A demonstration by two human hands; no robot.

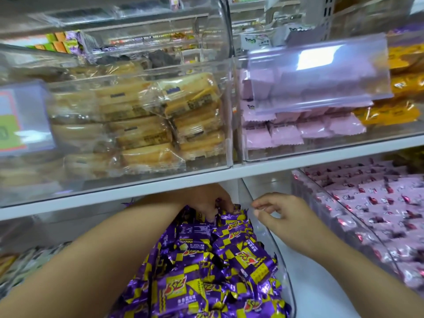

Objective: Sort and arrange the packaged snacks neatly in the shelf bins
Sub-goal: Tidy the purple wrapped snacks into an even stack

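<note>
Reaching deep under the shelf board point(206, 178) with the left hand point(204, 200), curled onto purple-and-yellow snack packets point(229, 253) at the back of their clear bin point(273, 244). Resting the right hand point(284, 212) at that bin's right wall, loosely bent; cannot tell whether pinching the rim or only touching it. Hands apart, near each other at the bin's far end. Best to draw rear packets forward a few at a time, turn labels up and lay flat, steadying the wall meanwhile. Probably slippery foil, so likely to slide off one another. Above: bread packs point(146, 131) stacked in one clear bin, plain pink packets point(284, 134) in the next. Lower right: pink packets with red marks point(378, 203), laid in rows in another bin.
</note>
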